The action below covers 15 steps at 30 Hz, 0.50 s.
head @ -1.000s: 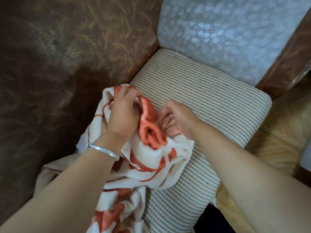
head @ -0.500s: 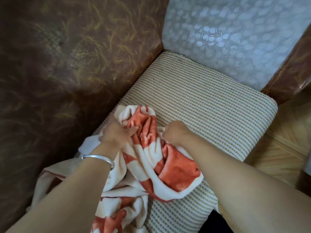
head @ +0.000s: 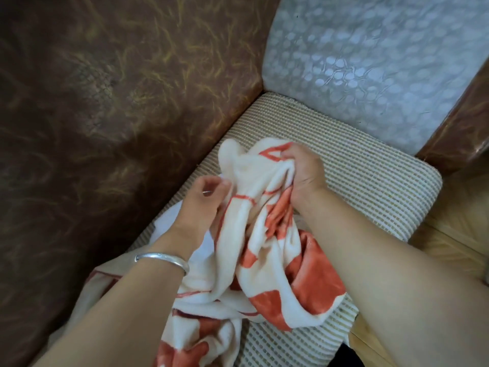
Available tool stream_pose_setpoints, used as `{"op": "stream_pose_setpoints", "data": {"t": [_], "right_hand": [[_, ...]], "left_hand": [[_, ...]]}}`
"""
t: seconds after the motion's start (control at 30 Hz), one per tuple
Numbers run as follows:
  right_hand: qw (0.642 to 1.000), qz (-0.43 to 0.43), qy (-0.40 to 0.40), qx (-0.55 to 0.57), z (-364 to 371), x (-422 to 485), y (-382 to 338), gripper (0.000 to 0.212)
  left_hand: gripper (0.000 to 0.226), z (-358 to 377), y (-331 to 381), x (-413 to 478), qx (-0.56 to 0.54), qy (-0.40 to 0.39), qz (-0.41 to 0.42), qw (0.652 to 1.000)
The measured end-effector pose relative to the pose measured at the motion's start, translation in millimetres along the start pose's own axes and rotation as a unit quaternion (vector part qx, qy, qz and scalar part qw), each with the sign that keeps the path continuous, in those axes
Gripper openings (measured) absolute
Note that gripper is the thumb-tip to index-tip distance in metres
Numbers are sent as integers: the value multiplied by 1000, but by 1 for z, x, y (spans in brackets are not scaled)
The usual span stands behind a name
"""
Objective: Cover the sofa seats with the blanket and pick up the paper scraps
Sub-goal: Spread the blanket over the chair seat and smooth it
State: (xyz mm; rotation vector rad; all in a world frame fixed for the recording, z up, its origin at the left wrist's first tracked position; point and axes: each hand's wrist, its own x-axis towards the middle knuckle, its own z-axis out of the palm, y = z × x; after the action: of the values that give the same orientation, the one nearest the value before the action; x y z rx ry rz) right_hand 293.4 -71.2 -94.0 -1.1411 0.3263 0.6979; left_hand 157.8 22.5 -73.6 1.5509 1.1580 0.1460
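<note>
Head view: both hands gather the bunched blanket (head: pixel 267 250) above the seat (head: pixel 344 181). Left hand (head: pixel 203 200) pinches an edge, right hand (head: pixel 304 173) is fisted on a fold, probably seeking corners so it can be spread. No scraps visible.

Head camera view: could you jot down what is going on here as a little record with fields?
blanket: white and orange, bunched up on the seat, not spread
left hand: pinching a blanket edge
right hand: closed on a blanket fold
seat cushion: woven beige, mostly uncovered
backrest: pale, patterned
bracelet: silver, on the left wrist
paper scraps: none in sight
</note>
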Motion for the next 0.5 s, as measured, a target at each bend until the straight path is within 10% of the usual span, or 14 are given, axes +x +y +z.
{"op": "stream_pose_setpoints", "data": {"t": [0.1,0.17,0.27,0.4,0.5], "right_hand": [[985,44,-91,141,1,-2,-30,29],[983,104,-139,-67,-1,-7,-30,29],[849,160,-187,-468,-15,-8,-9,23],[794,171,-258,-524,-26,-7,8,40],[782,210,-290,-510,-29,-19,17,36]], "left_hand": [[37,-4,-2,4,45,-44,-52,997],[37,-2,-5,-1,26,-106,-45,993],[39,6,-15,-8,135,-109,-32,984],[8,14,-10,-13,192,-171,-57,965],[34,18,1,-15,232,-157,-55,958]]}}
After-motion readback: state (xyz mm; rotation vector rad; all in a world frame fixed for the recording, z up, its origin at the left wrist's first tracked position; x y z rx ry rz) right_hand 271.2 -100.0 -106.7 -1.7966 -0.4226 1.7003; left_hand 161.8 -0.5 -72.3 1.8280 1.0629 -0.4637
